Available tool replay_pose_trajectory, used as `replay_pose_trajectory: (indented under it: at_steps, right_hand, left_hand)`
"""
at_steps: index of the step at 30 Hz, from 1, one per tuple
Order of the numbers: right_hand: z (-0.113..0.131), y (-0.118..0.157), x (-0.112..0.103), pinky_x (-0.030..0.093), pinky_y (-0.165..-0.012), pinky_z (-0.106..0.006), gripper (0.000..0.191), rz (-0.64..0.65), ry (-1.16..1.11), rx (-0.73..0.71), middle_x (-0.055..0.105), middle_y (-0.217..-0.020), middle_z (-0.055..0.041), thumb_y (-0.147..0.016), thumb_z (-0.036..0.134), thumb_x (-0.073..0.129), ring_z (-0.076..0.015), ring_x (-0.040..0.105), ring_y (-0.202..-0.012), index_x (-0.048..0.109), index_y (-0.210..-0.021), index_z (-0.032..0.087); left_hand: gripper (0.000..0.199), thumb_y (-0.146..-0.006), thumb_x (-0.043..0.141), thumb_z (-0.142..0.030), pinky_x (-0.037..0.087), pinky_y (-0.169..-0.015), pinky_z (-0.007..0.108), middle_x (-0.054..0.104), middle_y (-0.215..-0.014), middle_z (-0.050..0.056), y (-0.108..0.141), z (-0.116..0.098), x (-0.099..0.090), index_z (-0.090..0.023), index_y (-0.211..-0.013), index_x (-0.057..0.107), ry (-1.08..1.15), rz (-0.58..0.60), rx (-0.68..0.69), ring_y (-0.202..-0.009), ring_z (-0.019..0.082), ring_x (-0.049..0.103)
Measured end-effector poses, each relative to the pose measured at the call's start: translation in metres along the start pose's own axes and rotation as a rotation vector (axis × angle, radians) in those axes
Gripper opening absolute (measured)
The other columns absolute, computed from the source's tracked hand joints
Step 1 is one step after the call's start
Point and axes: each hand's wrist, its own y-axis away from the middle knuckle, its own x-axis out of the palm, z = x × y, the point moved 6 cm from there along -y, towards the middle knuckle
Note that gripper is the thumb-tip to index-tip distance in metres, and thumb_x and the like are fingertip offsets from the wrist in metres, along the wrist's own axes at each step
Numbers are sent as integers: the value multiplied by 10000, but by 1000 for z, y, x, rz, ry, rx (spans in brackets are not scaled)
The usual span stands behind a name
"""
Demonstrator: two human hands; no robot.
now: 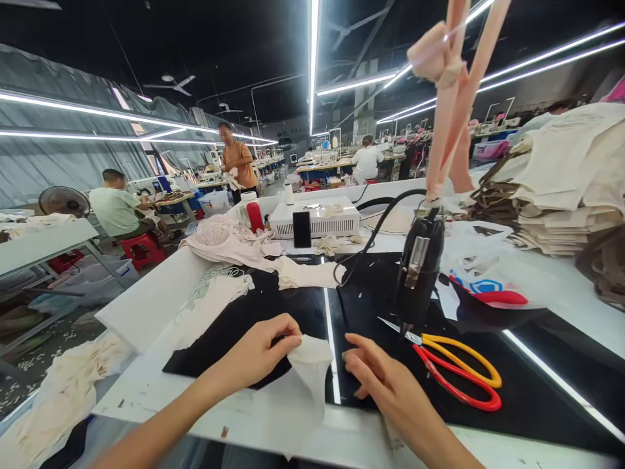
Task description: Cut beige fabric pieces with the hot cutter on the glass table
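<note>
My left hand (268, 348) pinches the top edge of a white fabric piece (310, 374) between thumb and fingers. The cloth hangs down over the table's near edge. Just right of it, my right hand (375, 371) is apart from the fabric, fingers loosely bent and spread, with nothing in it. Beyond that hand, a black corded tool (417, 267) hangs upright from pink fabric strips (446, 117), its tip low over the black surface. Scissors (454, 371) with one yellow and one red handle lie beside the tool, blades partly apart.
A white box (315, 218) with a phone (301, 229) against its front stands at the back. Cream fabric pieces (310, 272) lie before it. Fabric stacks (571, 176) rise at right, near a plastic bag (483, 267). People (238, 163) work farther off.
</note>
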Motion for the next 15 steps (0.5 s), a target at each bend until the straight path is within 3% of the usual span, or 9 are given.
replay_pose_trajectory:
  at_steps: [3, 6, 10, 15]
  right_hand:
    - [-16, -2, 34, 626, -672, -370, 712, 190, -159, 253, 791, -903, -114, -743, 795, 697, -275, 752, -870, 771, -1102, 185]
    - [-7, -2, 66, 563, -844, -350, 619, 318, -330, 299, 778, -921, -91, -773, 756, 718, -239, 718, -908, 783, -999, 182]
    - [12, -4, 86, 489, -749, -265, 493, 265, -476, 237, 723, -850, -21, -770, 658, 797, -161, 615, -786, 753, -945, 199]
    - [32, -5, 104, 415, -628, -224, 505, 320, -411, 219, 608, -762, 27, -769, 669, 794, -114, 498, -684, 734, -974, 211]
  left_hand:
    - [241, -1013, 564, -398, 376, -696, 251, 557, -812, -29, 11, -8, -4, -182, -906, 582, 127, -42, 16, -758, 134, 487]
    - [277, -986, 598, -437, 341, -657, 249, 518, -783, -31, 24, -12, -6, -175, -901, 572, 239, -66, 14, -722, 125, 439]
    - [286, -919, 685, -424, 348, -652, 243, 549, -782, -27, 46, -5, -9, -169, -885, 560, 375, -88, -21, -711, 117, 462]
    - [440, -768, 844, -407, 438, -761, 276, 642, -887, 9, 75, 18, -15, -161, -1053, 615, 508, -86, -124, -797, 151, 576]
